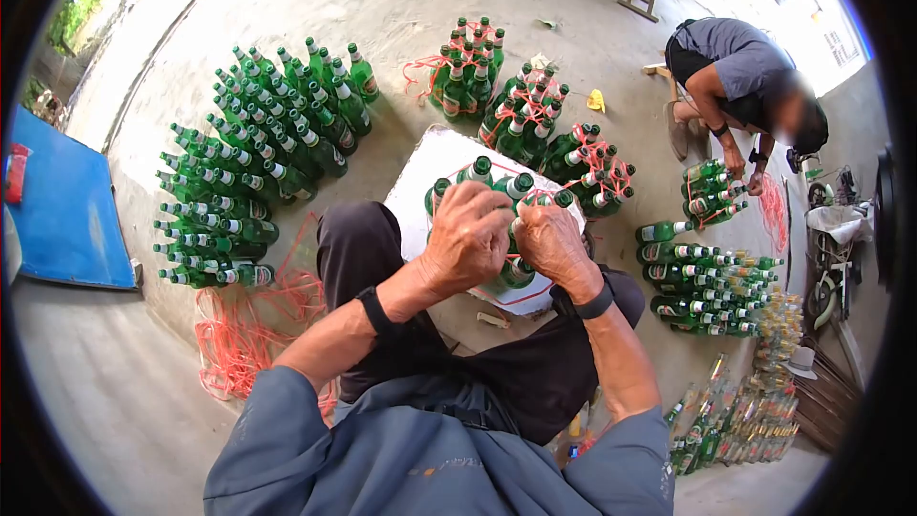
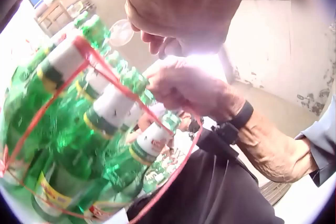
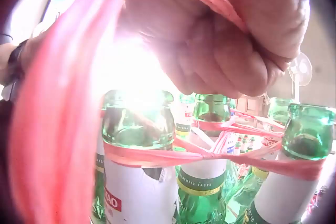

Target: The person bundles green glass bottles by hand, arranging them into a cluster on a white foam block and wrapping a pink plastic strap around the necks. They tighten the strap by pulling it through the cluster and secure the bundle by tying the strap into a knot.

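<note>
A cluster of green glass bottles (image 1: 475,170) stands on a white slab (image 1: 420,164) between my knees. Red plastic string (image 3: 157,155) wraps tightly round the bottle necks, and a looser strand (image 2: 176,176) hangs beside them in the left wrist view. My right hand (image 1: 556,247) grips the string in a fist just over the bottle mouths. Close beside it, my left hand (image 1: 468,239) is curled in a pinch at the string above the tops; most of what lies inside its fingers is hidden. Glare washes out the space between both hands in the right wrist view.
Many loose green bottles (image 1: 258,134) stand to the left, near a heap of red string (image 1: 239,344). String-tied bundles (image 1: 465,76) stand ahead. On the right, another person (image 1: 735,67) bends over bottles (image 1: 707,186). More bottles (image 1: 735,420) stand at the lower right.
</note>
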`<state>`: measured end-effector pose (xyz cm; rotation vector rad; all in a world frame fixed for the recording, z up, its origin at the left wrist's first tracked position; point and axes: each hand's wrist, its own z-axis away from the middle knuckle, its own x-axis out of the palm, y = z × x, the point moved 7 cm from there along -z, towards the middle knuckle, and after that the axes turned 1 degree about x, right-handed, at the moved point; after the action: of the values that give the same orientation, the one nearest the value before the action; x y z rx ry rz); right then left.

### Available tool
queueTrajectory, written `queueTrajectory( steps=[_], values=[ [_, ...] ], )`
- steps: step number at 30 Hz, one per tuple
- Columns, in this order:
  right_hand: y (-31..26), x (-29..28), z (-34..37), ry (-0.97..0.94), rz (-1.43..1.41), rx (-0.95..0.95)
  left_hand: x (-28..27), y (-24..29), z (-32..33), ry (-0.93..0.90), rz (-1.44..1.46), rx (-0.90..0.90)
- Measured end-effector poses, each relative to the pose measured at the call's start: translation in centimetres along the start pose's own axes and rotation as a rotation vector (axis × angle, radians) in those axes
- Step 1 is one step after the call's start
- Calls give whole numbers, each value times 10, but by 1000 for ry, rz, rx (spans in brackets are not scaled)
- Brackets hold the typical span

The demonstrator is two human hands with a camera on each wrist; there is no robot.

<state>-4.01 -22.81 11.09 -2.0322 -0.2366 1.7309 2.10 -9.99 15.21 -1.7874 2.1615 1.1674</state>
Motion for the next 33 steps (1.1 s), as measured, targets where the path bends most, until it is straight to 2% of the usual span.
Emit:
queueTrajectory(
  steps=[3,7,8,11,14,17,18,19,21,22,25,26,27,29,33],
  values=[
    [-1,4,1,59,-3,-13,-4,-18,-19,-73,-16,-21],
    [1,7,0,102,-23,26,16,-58,-20,-218,-51,-175],
    [1,11,0,83,27,39,24,-64,-16,-317,-72,-198],
    [-10,7,-5,-3,63,99,37,-68,-10,-362,29,-184],
    [-10,10,-17,-44,74,61,39,-79,-13,-372,44,-284],
    [-7,5,-44,-177,131,107,37,-91,-8,-184,147,-289],
    [-5,3,-56,-303,125,139,38,-91,-7,-179,139,-311],
    [-7,-1,-65,-337,143,156,35,-89,-8,-188,95,-347],
    [-2,7,-81,-343,157,56,29,-87,-6,-209,8,-424],
    [-2,10,-88,-406,194,44,26,-92,-4,-125,6,-404],
    [9,18,-107,-433,155,48,31,-110,1,-256,136,-610],
    [16,20,-113,-471,141,92,33,-112,4,-207,187,-575],
    [20,22,-120,-481,138,54,33,-110,2,-243,114,-563],
    [20,24,-126,-513,96,-138,36,-103,1,-318,-33,-535],
    [23,21,-129,-555,-22,-135,35,-92,0,-283,-58,-426]
  ],
)
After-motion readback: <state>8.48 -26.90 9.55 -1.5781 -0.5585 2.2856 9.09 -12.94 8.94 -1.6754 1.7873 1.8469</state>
